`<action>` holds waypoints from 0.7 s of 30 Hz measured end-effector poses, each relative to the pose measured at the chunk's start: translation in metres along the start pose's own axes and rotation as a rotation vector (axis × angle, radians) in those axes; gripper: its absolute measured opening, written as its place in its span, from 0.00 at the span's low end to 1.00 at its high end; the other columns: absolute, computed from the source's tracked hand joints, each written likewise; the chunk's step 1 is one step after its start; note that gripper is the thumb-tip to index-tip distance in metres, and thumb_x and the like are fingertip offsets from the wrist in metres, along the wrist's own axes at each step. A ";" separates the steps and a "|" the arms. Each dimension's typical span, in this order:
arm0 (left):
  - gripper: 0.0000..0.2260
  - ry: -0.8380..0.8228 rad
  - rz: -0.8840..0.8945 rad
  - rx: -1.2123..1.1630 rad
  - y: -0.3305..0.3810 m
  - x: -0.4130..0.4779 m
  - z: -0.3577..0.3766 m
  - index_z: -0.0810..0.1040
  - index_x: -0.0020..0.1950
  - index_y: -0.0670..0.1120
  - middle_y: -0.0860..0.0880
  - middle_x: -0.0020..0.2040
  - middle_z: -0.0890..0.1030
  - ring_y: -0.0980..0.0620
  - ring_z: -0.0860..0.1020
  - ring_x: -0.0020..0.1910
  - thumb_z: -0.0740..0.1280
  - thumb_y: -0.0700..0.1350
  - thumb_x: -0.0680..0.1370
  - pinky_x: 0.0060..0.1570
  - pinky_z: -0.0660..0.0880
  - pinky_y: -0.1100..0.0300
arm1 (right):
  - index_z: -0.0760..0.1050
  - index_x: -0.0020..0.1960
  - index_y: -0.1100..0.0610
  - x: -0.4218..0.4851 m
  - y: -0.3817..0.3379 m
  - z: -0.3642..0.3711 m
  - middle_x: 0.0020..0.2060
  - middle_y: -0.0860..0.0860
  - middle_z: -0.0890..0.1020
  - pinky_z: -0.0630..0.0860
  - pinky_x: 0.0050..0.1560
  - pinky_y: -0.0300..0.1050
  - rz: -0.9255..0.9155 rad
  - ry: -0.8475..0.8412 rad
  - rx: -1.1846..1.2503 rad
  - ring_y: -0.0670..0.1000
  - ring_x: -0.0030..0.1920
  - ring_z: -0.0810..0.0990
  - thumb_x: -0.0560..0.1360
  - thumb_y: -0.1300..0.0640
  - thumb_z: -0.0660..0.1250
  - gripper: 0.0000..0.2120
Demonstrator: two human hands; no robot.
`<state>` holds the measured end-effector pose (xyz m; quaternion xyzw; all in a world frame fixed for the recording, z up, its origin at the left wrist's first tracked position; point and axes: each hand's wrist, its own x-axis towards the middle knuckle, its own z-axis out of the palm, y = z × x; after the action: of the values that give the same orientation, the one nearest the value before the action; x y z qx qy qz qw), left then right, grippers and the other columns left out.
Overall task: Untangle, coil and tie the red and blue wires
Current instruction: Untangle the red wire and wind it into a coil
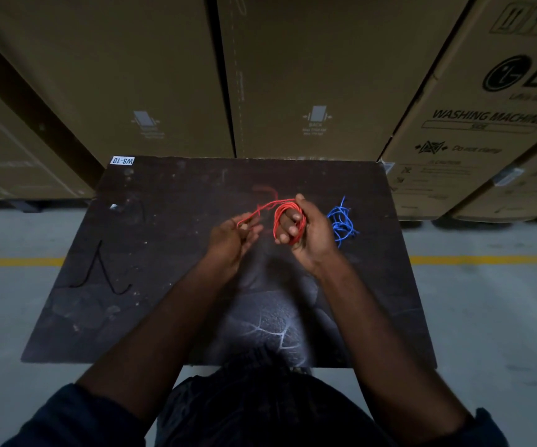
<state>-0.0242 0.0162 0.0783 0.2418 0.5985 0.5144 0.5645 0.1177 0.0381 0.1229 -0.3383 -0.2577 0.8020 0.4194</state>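
The red wire is wound in several loops around the fingers of my right hand, which is closed on the coil above the middle of the dark table. A loose red strand runs left from the coil to my left hand, whose fingertips pinch it. The blue wire lies in a loose tangle on the table just right of my right hand, untouched.
A thin black cord lies bent on the left part of the dark table. A white WS-10 label sits at the far left corner. Tall cardboard boxes stand right behind and beside the table.
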 end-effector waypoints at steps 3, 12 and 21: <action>0.11 0.024 0.536 0.690 -0.015 0.009 -0.027 0.79 0.51 0.43 0.45 0.48 0.83 0.55 0.82 0.39 0.58 0.36 0.77 0.40 0.77 0.62 | 0.68 0.24 0.52 -0.002 -0.005 0.003 0.18 0.49 0.67 0.70 0.25 0.39 0.002 -0.040 0.028 0.49 0.19 0.69 0.82 0.49 0.48 0.29; 0.09 0.072 0.524 0.866 -0.033 -0.007 -0.031 0.75 0.50 0.50 0.53 0.35 0.75 0.60 0.70 0.29 0.56 0.46 0.82 0.30 0.63 0.68 | 0.67 0.26 0.53 -0.006 -0.018 0.026 0.19 0.49 0.68 0.71 0.26 0.39 -0.023 -0.147 0.127 0.49 0.21 0.70 0.82 0.48 0.48 0.27; 0.10 -0.157 0.512 0.764 -0.045 -0.019 -0.026 0.74 0.45 0.52 0.53 0.31 0.72 0.59 0.72 0.27 0.56 0.44 0.83 0.30 0.71 0.65 | 0.69 0.40 0.60 0.014 -0.014 0.016 0.29 0.53 0.81 0.80 0.40 0.47 -0.282 0.017 0.046 0.53 0.33 0.82 0.83 0.52 0.49 0.19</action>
<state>-0.0301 -0.0249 0.0417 0.6105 0.6216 0.3602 0.3333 0.1065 0.0556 0.1387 -0.2961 -0.2807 0.7378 0.5378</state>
